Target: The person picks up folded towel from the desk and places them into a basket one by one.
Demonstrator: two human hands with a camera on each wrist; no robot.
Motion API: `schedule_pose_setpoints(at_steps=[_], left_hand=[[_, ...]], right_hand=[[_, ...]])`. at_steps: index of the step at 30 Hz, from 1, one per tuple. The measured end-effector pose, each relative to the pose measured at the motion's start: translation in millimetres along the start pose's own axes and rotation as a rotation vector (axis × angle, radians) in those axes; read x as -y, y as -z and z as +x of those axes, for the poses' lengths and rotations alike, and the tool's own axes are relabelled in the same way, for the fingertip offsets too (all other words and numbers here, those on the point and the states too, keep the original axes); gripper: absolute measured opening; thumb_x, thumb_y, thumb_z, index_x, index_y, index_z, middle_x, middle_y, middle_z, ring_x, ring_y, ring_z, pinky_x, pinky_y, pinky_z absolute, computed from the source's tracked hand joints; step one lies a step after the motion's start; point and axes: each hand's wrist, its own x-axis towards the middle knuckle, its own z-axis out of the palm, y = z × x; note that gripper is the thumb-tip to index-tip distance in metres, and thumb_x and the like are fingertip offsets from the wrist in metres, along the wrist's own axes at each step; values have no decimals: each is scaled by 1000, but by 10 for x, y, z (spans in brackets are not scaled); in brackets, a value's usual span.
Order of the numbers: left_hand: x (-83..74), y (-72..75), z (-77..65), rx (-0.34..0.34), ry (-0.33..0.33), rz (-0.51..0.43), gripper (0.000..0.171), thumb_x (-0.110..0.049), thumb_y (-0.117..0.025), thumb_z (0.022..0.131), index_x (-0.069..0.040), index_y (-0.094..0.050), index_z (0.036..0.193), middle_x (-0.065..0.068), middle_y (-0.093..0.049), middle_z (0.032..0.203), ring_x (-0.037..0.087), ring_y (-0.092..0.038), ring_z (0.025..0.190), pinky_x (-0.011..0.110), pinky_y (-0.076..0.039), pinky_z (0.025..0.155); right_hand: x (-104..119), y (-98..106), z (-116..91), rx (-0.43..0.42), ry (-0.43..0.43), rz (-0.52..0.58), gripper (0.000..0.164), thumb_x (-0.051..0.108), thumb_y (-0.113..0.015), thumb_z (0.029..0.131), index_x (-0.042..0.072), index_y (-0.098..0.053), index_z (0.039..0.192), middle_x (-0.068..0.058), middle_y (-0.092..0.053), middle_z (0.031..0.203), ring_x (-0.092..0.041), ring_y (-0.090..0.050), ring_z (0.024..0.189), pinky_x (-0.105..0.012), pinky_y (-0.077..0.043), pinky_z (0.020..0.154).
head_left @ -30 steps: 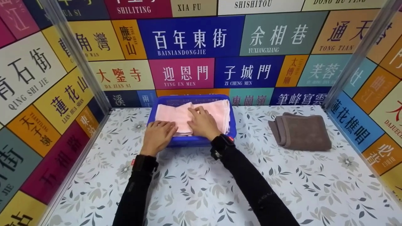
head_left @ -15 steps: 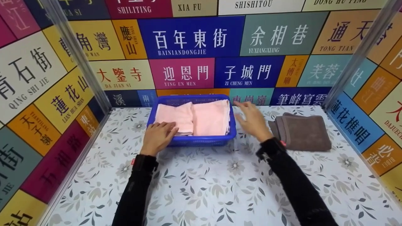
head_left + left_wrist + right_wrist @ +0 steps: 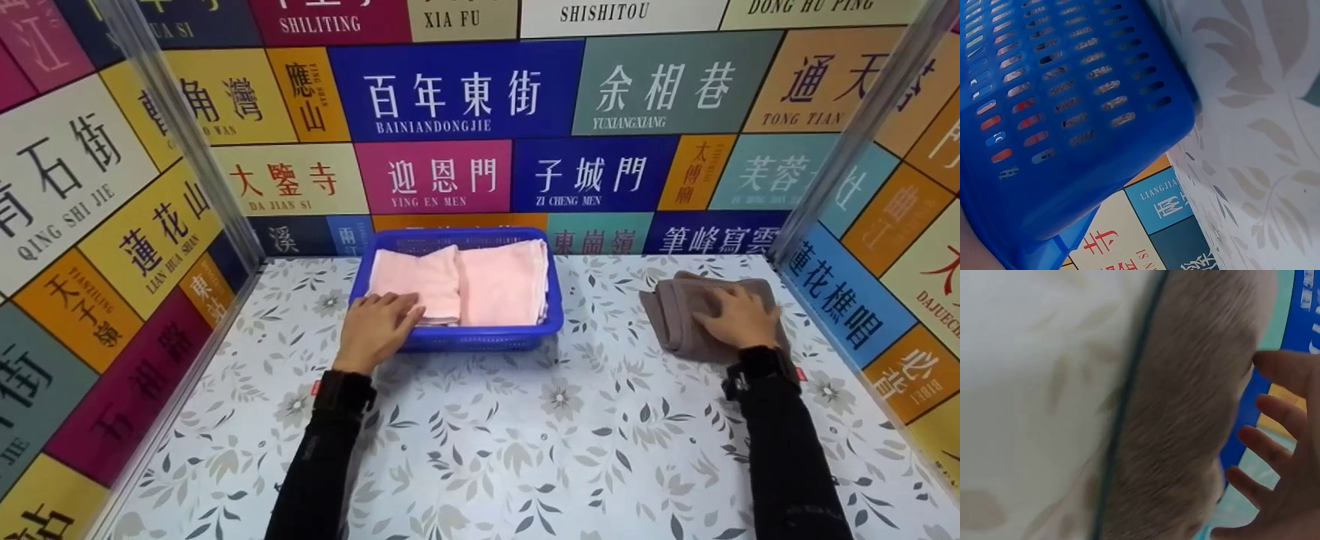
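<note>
Two stacks of folded pink towels [image 3: 499,285] lie side by side in a blue plastic basket [image 3: 480,334]. My left hand [image 3: 379,330] rests over the basket's front left corner, its fingers reaching across the rim to the left pink stack. The left wrist view shows the slotted basket wall [image 3: 1072,135] up close. Off to the right, my right hand [image 3: 739,311] is over a folded brown towel [image 3: 679,322] on the table. In the right wrist view, the right hand's spread fingers [image 3: 1266,447] are at the upper face of the brown towel.
The basket stands at the back of a leaf-patterned white table [image 3: 562,450], close to the back wall [image 3: 450,90]. Panels with coloured street-name blocks enclose the left, back and right sides, with clear corner posts [image 3: 847,142] between them.
My right hand has lifted off the pink towels in the basket and moved right to the brown towel. The left hand has stayed at the basket's corner.
</note>
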Motion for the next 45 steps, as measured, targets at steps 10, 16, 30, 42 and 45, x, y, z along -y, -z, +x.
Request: schedule_pose_setpoints(at_steps=[10,16,30,42,45], left_hand=[[14,13,-1,16,5,1,55,-58,-44,105,-21,-67,139,8,-71,132,36,-61,123,56,-41,110],[62,23,-22,22,20,14,54,-58,-43,106,-22,-66,140,8,-70,133,36,-60,125,57,-39,112],[28,-62,-41,-1,5,-9,53,-57,-47,105,-22,-68,137,7,-72,130,35,-62,122,56,-40,110],[12,-13,10,4,-10,7,55,-59,-46,104,-22,-68,137,7,-72,130,35,-62,121,56,-42,109],[28,-6,3,2,-3,14,55,-59,-46,104,-22,-68,137,7,-72,130,35,-62,121,56,-42,108]], right_hand=[[-144,-79,-70,113,2,15,84,63,-44,103,-1,-36,157,-40,-24,157,-68,-13,143,-82,-19,110],[234,-196,41,138,26,2,82,63,-45,103,2,-37,157,-35,-26,160,-65,-15,145,-82,-22,110],[1437,-536,216,147,95,-14,70,57,-54,101,13,-47,155,-27,-34,161,-56,-28,144,-86,-24,105],[1383,-462,-96,198,164,-39,83,67,-58,94,13,-46,156,-30,-29,162,-58,-27,144,-86,-27,103],[1391,-423,-280,206,204,-62,83,70,-57,94,13,-49,154,-31,-29,162,-61,-26,145,-87,-26,103]])
